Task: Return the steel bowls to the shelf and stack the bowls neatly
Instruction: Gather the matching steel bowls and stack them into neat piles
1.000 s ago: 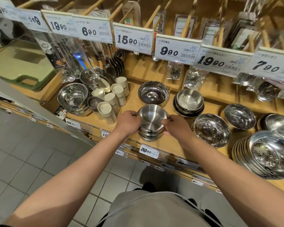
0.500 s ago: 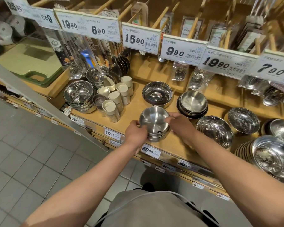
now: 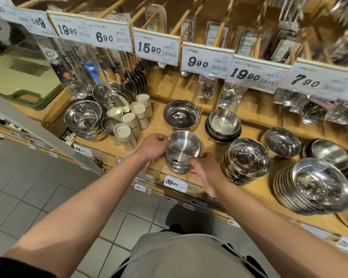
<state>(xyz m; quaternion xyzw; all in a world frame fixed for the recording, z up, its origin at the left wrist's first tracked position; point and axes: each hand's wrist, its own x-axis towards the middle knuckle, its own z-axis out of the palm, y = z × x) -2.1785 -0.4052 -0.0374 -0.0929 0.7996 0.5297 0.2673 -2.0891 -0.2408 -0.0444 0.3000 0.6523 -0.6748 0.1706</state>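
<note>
A small stack of steel bowls (image 3: 178, 167) stands at the front of the wooden shelf (image 3: 157, 125), above the 39.90 tag. The top steel bowl (image 3: 182, 146) is tilted, its opening towards me. My left hand (image 3: 153, 147) grips this bowl's left rim. My right hand (image 3: 204, 173) curls round the stack's front right side, thumb at the top bowl's rim. The lower bowls are partly hidden by my fingers.
Behind the stack sits a single shiny bowl (image 3: 181, 115), with a dark-rimmed bowl stack (image 3: 223, 125) to its right. More bowl stacks (image 3: 246, 160) and plates (image 3: 313, 185) fill the right side. Shaker jars (image 3: 127, 131) and a bowl stack (image 3: 82, 119) stand at left. Price tags (image 3: 156, 47) hang overhead.
The top bowl has tipped from level to tilted towards me. My right hand slid from the right rim down to the stack's front side. My left hand stays on the left rim.
</note>
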